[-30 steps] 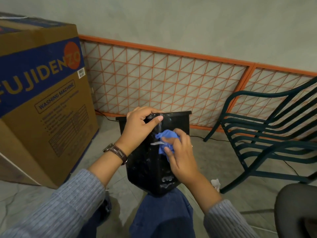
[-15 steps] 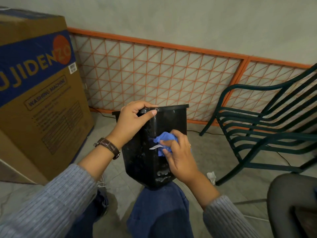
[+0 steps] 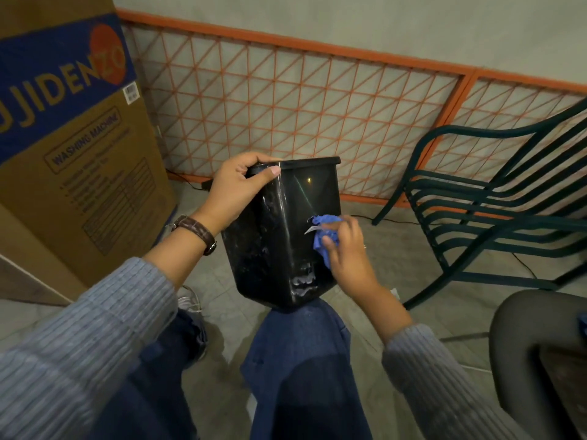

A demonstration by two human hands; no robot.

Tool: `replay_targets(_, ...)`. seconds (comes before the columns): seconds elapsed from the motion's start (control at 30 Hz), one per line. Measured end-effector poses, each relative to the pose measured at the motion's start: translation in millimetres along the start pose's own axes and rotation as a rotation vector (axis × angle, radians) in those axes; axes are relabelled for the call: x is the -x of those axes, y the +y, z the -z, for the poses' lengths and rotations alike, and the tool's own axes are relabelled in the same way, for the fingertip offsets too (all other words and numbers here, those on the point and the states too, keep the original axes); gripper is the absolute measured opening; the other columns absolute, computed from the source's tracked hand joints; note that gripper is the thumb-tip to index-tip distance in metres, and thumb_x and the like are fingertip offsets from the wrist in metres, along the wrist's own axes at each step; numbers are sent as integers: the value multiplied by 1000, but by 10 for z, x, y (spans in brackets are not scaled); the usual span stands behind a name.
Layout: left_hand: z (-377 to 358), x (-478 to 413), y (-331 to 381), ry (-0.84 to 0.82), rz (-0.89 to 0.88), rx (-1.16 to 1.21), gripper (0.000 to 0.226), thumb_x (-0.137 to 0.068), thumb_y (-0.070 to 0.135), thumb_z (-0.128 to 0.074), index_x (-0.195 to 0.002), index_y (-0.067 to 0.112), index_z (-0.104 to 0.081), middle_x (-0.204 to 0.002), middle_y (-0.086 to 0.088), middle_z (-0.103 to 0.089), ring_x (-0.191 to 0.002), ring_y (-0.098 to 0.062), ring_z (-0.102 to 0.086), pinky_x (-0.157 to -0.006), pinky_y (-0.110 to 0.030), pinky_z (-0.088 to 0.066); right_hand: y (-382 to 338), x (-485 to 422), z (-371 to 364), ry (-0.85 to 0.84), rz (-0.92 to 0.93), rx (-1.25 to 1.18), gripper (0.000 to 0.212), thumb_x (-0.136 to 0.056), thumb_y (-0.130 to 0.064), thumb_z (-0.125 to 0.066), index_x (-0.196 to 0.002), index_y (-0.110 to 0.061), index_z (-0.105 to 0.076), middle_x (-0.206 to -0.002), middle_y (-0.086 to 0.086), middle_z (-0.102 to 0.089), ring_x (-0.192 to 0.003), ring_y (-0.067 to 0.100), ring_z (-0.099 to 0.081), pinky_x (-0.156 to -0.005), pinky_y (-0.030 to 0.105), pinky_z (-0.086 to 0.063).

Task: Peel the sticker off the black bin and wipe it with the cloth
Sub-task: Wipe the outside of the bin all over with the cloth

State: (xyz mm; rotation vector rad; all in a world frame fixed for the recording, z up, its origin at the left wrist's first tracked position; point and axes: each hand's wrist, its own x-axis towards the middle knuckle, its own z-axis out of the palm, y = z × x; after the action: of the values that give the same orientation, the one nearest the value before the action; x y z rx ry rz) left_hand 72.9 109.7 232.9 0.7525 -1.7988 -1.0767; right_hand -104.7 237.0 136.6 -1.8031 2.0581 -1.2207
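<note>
A glossy black bin (image 3: 279, 236) rests on my right knee, tilted with its open top away from me. My left hand (image 3: 236, 188) grips the bin's rim at the upper left corner. My right hand (image 3: 346, 249) holds a crumpled blue cloth (image 3: 324, 236) against the bin's right side wall. A small white strip (image 3: 309, 229), maybe a sticker piece, pokes out beside the cloth. White residue smears (image 3: 303, 281) show near the bin's bottom edge.
A large cardboard washing-machine box (image 3: 73, 147) stands at left. An orange mesh panel (image 3: 286, 100) leans on the wall behind. Dark green stacked chairs (image 3: 495, 211) sit at right, a dark seat (image 3: 540, 354) at lower right. A white scrap (image 3: 395, 293) lies on the tiled floor.
The bin has turned, so its right side faces me more. My right hand with the cloth has moved rightward across the wall. My left hand keeps its hold on the rim.
</note>
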Motion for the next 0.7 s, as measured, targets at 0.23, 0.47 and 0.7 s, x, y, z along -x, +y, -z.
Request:
replay_targets(0.23,11,1,11,-5,5,-8,16,-86,14,-62,-102,10,-66,-94,13,-63,-84,11,-58,-80,-7,-42,295,190,279,-176,142,159,42,-90,-13,-59,-129,-11,-45,-129,10,-46,-115,16,-41,-99,26,-31)
replay_targets(0.47,14,0,30,-30,34,-2,15,-88,16,-60,-102,14,-65,-95,16,-61,-87,9,-57,-85,-13,-45,733,388,398,-320,606,587,34,-89,-21,-43,-123,-21,-43,-130,10,-38,-102,27,-40,-77,45,-49)
replay_targets(0.7,15,-47,-41,-20,50,3,14,-88,16,-59,-101,14,-64,-93,16,-62,-84,11,-57,-81,-9,-44,621,359,188,-229,745,525,35,-87,-17,-49,-122,-20,-45,-126,14,-38,-108,33,-41,-85,47,-45)
